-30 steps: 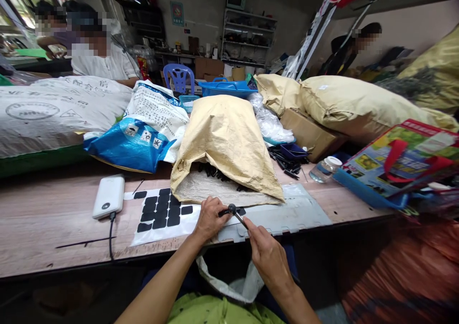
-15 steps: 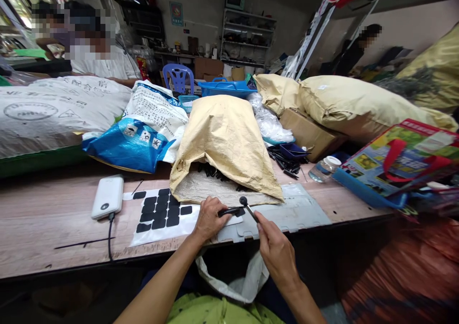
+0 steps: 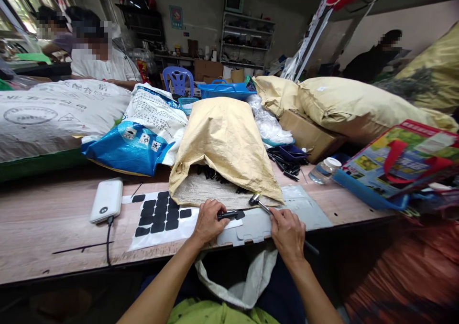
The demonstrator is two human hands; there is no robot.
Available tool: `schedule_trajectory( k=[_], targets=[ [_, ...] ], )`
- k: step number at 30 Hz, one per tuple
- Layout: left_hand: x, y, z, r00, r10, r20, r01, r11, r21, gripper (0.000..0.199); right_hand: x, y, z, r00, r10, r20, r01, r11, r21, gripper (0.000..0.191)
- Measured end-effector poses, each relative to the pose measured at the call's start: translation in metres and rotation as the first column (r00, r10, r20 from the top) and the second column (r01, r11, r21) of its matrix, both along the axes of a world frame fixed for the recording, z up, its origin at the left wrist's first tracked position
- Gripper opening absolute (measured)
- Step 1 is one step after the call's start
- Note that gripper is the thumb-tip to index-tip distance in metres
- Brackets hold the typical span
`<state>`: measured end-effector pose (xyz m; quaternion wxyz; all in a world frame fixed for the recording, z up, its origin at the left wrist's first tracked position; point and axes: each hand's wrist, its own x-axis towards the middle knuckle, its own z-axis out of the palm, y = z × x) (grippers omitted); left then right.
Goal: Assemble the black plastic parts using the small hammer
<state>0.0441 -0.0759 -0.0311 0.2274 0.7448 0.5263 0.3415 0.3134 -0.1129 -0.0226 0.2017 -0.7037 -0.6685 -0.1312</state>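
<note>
My left hand (image 3: pixel 211 220) is closed on a slim black part (image 3: pixel 228 215) at the table's front edge. In my right hand (image 3: pixel 289 232) is a small hammer (image 3: pixel 255 199), its head raised to the right of the black part. Beyond both hands, a tan sack (image 3: pixel 225 137) lies with its mouth towards me and black pieces inside. Left of my left hand, a white sheet (image 3: pixel 150 240) carries several rounded black patches (image 3: pixel 158 218). A grey board (image 3: pixel 304 209) lies beneath the work at the right.
A white power bank (image 3: pixel 106 200) with a cable lies at the left. Blue-and-white sack (image 3: pixel 139 128), clear jar (image 3: pixel 324 170) and blue tray (image 3: pixel 373 188) stand around. Loose black parts (image 3: pixel 287 166) lie beside the tan sack. People (image 3: pixel 102 59) are in the background.
The hammer and my right hand have moved right, away from the black part, and the hammer head has turned. My left hand has barely moved. The person at the back right has shifted.
</note>
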Motion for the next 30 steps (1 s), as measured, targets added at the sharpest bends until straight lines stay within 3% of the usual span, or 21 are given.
schedule_trajectory(
  k=[7,11,15,19,21,23,26,28,30],
  targets=[
    [-0.001,0.002,-0.004,1.0,-0.006,-0.025,0.006,1.0,0.008,0.014,0.001,0.008,-0.01,0.999,0.001,-0.051,0.001,0.999,0.037,0.027],
    [0.001,-0.003,0.007,0.999,-0.034,-0.039,0.036,0.998,0.042,0.012,-0.002,0.009,-0.015,1.0,-0.029,-0.004,0.029,0.997,0.078,0.026],
    [0.01,-0.037,0.019,0.971,-0.234,-0.059,0.238,0.968,0.084,0.009,-0.004,0.007,-0.015,1.0,-0.029,-0.003,0.029,0.997,0.071,0.025],
    [0.019,-0.089,0.003,0.875,-0.482,-0.047,0.473,0.871,-0.134,0.013,-0.004,0.007,-0.016,0.999,-0.036,-0.023,0.038,0.997,0.069,0.026],
    [0.021,-0.106,-0.015,0.882,-0.456,-0.116,0.408,0.863,-0.297,0.017,-0.004,0.008,-0.017,0.999,-0.039,-0.029,0.041,0.997,0.072,0.026],
    [0.019,-0.111,-0.033,0.906,-0.355,-0.23,0.223,0.864,-0.452,0.022,-0.004,0.008,-0.017,0.999,-0.043,-0.034,0.046,0.996,0.082,0.025],
    [0.017,-0.106,-0.05,0.897,-0.262,-0.357,-0.015,0.787,-0.616,0.028,-0.004,0.008,-0.019,0.998,-0.053,-0.035,0.056,0.994,0.099,0.024],
    [0.017,-0.102,-0.053,0.887,-0.272,-0.372,-0.054,0.74,-0.67,0.033,-0.004,0.008,-0.019,0.998,-0.057,-0.03,0.059,0.993,0.104,0.025],
    [0.018,-0.102,-0.05,0.89,-0.293,-0.349,-0.025,0.734,-0.679,0.039,-0.004,0.008,-0.019,0.998,-0.061,-0.024,0.063,0.993,0.103,0.025]
  ],
)
